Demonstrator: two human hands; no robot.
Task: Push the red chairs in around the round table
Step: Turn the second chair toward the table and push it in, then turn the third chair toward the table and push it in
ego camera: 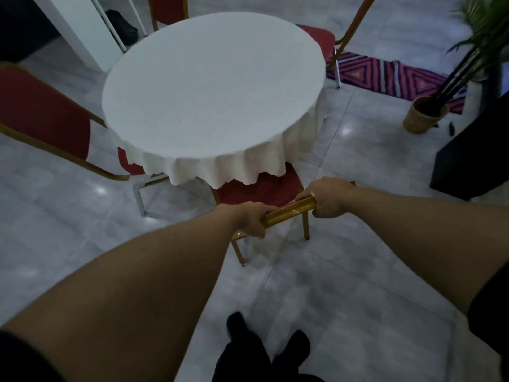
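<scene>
A round table [212, 89] under a white cloth fills the middle of the head view. Right below it stands a red chair [261, 188] with a gold frame, its seat partly under the hanging cloth. My left hand [249, 217] and my right hand [329, 197] both grip the gold top bar of its backrest. A second red chair [41, 111] stands at the left with its seat tucked under the cloth. A third red chair [322, 37] sits at the far right of the table, and a fourth red chair [168, 8] shows behind it.
A potted palm in a woven basket [421, 115] stands at the right, by a patterned pink rug [391, 75]. A dark cabinet [473, 153] fills the right edge. A white panel [80, 28] leans at the back left. My feet are on the grey tiled floor below.
</scene>
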